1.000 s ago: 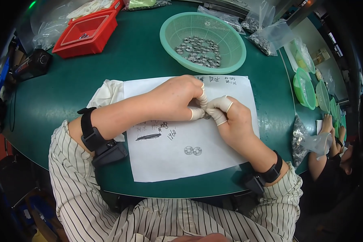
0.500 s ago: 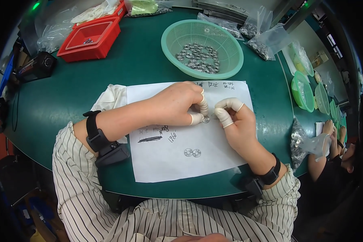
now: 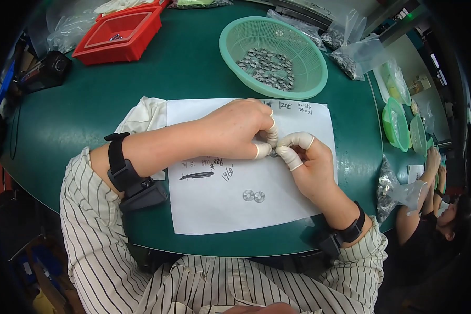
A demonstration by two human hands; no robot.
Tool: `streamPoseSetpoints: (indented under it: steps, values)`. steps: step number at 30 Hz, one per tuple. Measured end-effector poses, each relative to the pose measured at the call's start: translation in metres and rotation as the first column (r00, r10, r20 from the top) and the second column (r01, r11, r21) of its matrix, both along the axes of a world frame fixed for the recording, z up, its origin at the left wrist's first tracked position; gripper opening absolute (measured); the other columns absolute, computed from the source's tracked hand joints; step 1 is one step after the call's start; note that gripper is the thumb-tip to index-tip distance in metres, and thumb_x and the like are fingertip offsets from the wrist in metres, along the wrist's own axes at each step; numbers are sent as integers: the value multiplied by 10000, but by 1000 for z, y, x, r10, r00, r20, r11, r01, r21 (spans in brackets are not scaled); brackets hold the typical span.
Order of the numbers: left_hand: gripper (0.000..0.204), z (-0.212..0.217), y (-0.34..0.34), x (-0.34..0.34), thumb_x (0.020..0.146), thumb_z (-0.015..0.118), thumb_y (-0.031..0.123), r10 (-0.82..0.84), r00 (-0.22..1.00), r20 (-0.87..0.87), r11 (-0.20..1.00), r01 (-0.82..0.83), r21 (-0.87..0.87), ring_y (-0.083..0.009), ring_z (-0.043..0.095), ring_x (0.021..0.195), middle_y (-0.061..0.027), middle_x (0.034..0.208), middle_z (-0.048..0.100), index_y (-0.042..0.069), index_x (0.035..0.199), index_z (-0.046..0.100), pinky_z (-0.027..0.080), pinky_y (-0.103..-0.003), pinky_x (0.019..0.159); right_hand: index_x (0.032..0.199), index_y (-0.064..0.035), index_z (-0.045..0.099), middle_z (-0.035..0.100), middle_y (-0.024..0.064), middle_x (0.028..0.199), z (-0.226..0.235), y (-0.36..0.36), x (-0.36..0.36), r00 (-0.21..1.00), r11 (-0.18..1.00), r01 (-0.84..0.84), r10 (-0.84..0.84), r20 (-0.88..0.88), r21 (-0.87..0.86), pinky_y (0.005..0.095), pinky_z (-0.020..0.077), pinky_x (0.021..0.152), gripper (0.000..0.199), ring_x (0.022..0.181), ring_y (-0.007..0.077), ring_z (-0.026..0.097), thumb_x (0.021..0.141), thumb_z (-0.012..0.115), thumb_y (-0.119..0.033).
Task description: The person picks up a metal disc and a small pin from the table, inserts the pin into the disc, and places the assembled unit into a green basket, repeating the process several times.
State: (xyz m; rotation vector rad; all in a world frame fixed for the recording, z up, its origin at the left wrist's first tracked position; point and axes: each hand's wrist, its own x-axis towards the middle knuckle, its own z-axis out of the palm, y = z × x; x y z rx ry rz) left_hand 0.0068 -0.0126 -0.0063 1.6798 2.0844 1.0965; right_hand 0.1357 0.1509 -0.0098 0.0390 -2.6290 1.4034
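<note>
My left hand point(image 3: 243, 130) reaches over the upper part of the white paper sheet point(image 3: 209, 214), its fingertips in pale finger cots. Thumb and fingers are closed on a small round metal disc point(image 3: 273, 154), which is mostly covered. Right against it, my right hand point(image 3: 313, 163), also in finger cots, has thumb and forefinger pinched together at the disc. Whatever sits in that pinch is too small to make out. Nearer to me on the paper, two silvery discs with center holes point(image 3: 253, 196) lie flat side by side.
Beyond the paper stands a green mesh basket point(image 3: 319, 78) with many metal discs. A red tray point(image 3: 94, 55) is at the far left, a black device point(image 3: 49, 73) near it. Bags of parts point(image 3: 348, 65) lie far right; a co-worker point(image 3: 429, 209) sits at the right.
My right hand's fingertips have moved left to meet the left hand's at the disc. The view has shifted slightly; the two discs on the paper lie as before.
</note>
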Motion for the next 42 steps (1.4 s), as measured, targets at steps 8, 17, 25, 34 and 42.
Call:
streamPoseSetpoints:
  steps: [8, 17, 25, 34, 42]
  values:
    - [113, 4, 0, -3, 685, 688, 100, -23, 999, 42, 1000, 23, -19, -274, 567, 754, -103, 751, 575, 37, 775, 660, 463, -367, 656, 846, -49, 621, 578, 82, 718, 5, -5, -2, 965, 938, -46, 130, -227, 343, 293, 445, 551, 80, 614, 228, 565, 788, 676, -49]
    - [122, -2, 1, -4, 696, 713, 103, -42, 999, 30, 999, 42, -13, -252, 557, 747, -79, 761, 564, 59, 799, 664, 454, -349, 651, 876, -24, 597, 597, 42, 777, -4, 0, -2, 967, 994, -36, 60, -249, 99, 253, 444, 554, 59, 624, 120, 541, 851, 638, -58]
    - [101, 4, 1, -9, 711, 704, 48, 45, 963, 266, 996, -23, -83, -161, 572, 657, -69, 764, 574, 23, 794, 652, 471, -278, 603, 954, -15, 572, 609, 28, 845, -3, -5, -6, 998, 967, 22, -9, 55, -256, 205, 436, 608, 74, 707, 72, 548, 885, 592, -36]
    - [131, 3, 1, -9, 698, 708, 56, 41, 972, 230, 995, -20, -93, -164, 557, 650, -68, 760, 574, 19, 810, 651, 462, -286, 599, 936, -21, 581, 615, 36, 805, -5, -4, -8, 998, 989, 15, -7, 59, -147, 224, 452, 605, 69, 698, 103, 583, 871, 603, -29]
    - [151, 7, 2, -11, 694, 722, 61, 42, 972, 232, 990, -10, -139, -166, 568, 675, -72, 788, 590, 19, 823, 657, 470, -282, 623, 888, -51, 608, 592, 88, 753, 4, -12, -11, 972, 938, -34, 112, -209, 344, 283, 475, 594, 85, 651, 206, 599, 815, 644, -29]
